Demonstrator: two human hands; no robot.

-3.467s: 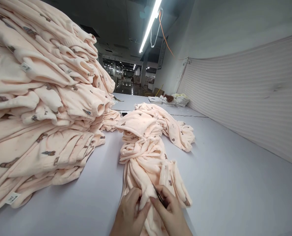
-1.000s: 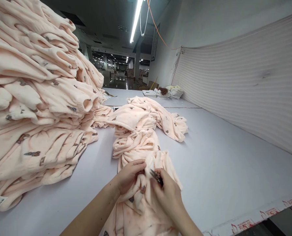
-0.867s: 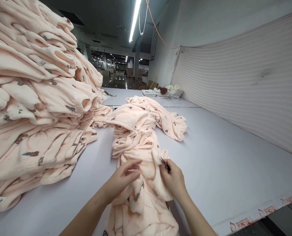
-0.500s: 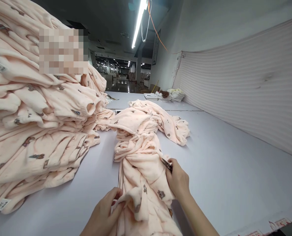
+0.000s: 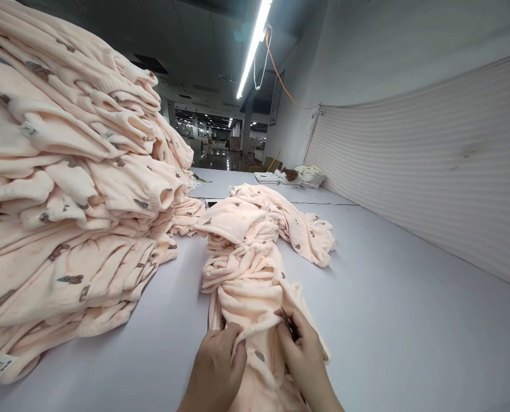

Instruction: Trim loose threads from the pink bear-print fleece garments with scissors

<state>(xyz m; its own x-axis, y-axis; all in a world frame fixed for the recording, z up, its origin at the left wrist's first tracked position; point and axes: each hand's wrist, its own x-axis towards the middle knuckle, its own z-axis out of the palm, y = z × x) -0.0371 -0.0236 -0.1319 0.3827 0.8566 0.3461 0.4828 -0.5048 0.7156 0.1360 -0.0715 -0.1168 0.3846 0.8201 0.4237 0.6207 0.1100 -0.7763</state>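
1. From my distant post I had the left hand (image 5: 217,363) low in view, thumb and fingers pinched tightly together on an edge of a pale-pink printed fleece garment (image 5: 248,294).
2. The right hand (image 5: 305,350) was curled closed around dark thread snips (image 5: 292,326). Fingers covered most of them, so I could not tell how far apart the blades stood.
3. A narrow ridge of that fabric stretched between my two hands.
4. The garment lay bunched lengthwise on the pale table (image 5: 392,303), its near part running beneath both hands.
5. At its far end I saw a matching fleece heap (image 5: 255,214), one loose part draped to the right; I could not tell where one piece ended.
6. The table's left side bore a tall garment pile (image 5: 66,194), with an open cuff (image 5: 166,198) facing right and a white label (image 5: 1,366) on its lowest layers.
7. Toward the back, the table held a flat white stack (image 5: 266,178), a brown clump (image 5: 291,175) and a whitish bundle (image 5: 311,177), near the striped cloth (image 5: 426,166).
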